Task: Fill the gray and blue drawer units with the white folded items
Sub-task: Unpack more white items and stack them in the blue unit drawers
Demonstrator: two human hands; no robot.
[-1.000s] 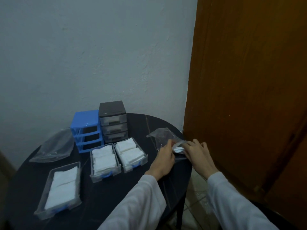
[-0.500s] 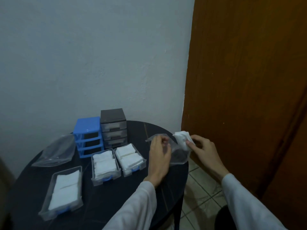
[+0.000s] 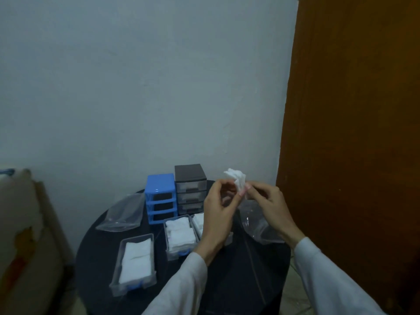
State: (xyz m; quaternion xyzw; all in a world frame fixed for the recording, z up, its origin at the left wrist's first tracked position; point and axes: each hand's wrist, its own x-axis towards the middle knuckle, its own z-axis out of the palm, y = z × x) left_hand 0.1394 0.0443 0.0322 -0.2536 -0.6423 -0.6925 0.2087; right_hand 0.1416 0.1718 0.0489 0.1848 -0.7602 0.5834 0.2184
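Holding the white wad (image 3: 236, 181) pinched between our left hand (image 3: 219, 214) and right hand (image 3: 269, 206); open drawers (image 3: 179, 235) lie nearer, left.

- Blue drawer unit (image 3: 161, 197) stands upright at the bench's twelve o'clock edge, all three slots gaping dark and drawerless.
- Gray drawer unit (image 3: 190, 188) sits touching it at its three o'clock side, three clear drawers in place.
- Three pulled-out clear drawers lie toward six o'clock, packed with white folded items: one (image 3: 136, 261) at seven o'clock, one (image 3: 180, 236) central, one (image 3: 198, 222) partly hidden.
- A crumpled white item (image 3: 236, 179) is raised above the bench, pinched between both hands.
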